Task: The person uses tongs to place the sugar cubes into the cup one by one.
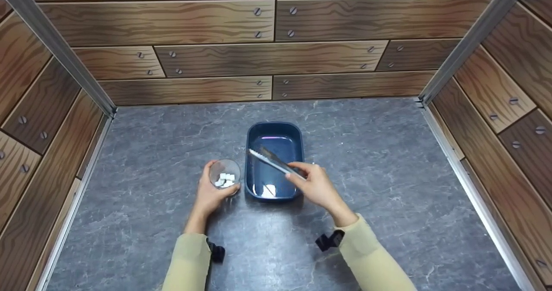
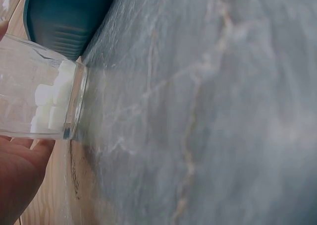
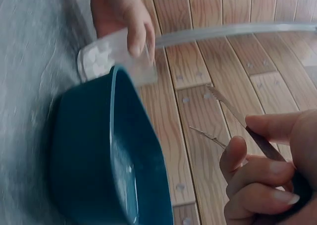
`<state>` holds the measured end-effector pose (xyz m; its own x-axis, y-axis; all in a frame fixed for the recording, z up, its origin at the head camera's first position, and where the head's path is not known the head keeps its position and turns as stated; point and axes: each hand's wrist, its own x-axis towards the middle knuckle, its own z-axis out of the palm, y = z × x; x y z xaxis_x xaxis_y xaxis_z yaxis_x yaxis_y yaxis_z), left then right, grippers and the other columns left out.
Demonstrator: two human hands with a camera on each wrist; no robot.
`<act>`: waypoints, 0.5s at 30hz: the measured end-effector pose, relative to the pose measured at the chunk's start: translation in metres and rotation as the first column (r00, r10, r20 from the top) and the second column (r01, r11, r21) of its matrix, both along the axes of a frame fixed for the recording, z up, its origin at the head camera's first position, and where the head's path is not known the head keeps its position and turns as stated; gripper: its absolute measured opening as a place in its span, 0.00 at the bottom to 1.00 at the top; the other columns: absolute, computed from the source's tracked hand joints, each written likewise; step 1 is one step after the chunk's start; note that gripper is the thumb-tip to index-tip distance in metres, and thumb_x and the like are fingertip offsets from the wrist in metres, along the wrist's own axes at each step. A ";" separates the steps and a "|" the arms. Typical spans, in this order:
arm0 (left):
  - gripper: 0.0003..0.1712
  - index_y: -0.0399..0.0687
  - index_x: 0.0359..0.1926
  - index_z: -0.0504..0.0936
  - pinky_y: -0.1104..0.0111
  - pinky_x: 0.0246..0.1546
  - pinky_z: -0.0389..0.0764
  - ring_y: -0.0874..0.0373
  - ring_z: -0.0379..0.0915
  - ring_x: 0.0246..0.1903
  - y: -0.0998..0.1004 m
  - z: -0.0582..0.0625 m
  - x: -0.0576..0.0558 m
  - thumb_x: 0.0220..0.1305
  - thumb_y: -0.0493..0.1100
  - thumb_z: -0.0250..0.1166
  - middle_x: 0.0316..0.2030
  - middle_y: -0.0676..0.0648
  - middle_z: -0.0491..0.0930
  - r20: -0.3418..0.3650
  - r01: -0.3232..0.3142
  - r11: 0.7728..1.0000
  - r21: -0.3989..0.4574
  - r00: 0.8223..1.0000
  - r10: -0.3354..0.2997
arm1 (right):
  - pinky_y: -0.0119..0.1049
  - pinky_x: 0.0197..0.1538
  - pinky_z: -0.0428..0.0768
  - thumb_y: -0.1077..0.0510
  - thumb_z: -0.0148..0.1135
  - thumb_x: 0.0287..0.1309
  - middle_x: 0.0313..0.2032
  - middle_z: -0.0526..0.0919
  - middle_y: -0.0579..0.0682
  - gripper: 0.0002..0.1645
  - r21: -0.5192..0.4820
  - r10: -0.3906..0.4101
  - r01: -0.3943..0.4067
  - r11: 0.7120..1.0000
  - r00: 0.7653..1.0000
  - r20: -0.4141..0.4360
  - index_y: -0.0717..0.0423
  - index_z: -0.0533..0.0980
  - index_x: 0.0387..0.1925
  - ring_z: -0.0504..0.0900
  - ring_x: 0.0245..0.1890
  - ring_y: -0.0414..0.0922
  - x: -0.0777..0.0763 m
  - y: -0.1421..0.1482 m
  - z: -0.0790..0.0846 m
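My left hand (image 1: 210,195) grips a clear glass (image 1: 225,165) that stands upright on the grey surface, just left of a blue rectangular tub (image 1: 247,166). Several white cubes (image 2: 55,93) lie at the bottom of the glass. In my right hand (image 1: 317,185) is a pair of tongs (image 1: 274,161) with serrated metal tips, held above the tub and pointing up and to the left. From the right wrist view the two tong arms (image 3: 230,106) stand apart with nothing between their tips. The tub's inside shows only its shiny floor.
Grey marble-patterned flooring (image 1: 371,153) surrounds the tub on all sides. Wood-patterned panels (image 1: 215,58) rise at the back, left and right, with metal rails (image 1: 465,36) along the corners. Black wrist cameras (image 1: 330,240) are strapped over the pale yellow sleeves.
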<state>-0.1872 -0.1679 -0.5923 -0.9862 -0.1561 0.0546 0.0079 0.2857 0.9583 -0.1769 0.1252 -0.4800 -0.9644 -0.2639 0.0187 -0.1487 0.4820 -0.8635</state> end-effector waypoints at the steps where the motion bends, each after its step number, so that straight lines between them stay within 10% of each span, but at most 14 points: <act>1: 0.56 0.47 0.67 0.64 0.54 0.60 0.67 0.45 0.67 0.58 0.000 0.000 0.000 0.36 0.44 0.84 0.60 0.37 0.71 0.002 0.000 1.000 0.000 1.000 0.000 | 0.29 0.15 0.62 0.56 0.65 0.63 0.22 0.76 0.46 0.20 0.000 -0.011 0.011 1.000 1.000 0.003 0.58 0.80 0.55 0.63 0.13 0.38 -0.001 0.004 -0.001; 15: 0.56 0.46 0.68 0.63 0.51 0.63 0.64 0.43 0.64 0.61 0.000 0.001 0.001 0.38 0.45 0.83 0.63 0.36 0.67 0.013 0.015 1.000 0.002 1.000 -0.015 | 0.26 0.14 0.63 0.63 0.67 0.59 0.20 0.78 0.50 0.20 -0.139 -0.264 0.256 0.957 0.964 -0.042 0.67 0.78 0.53 0.69 0.13 0.36 -0.005 0.058 -0.026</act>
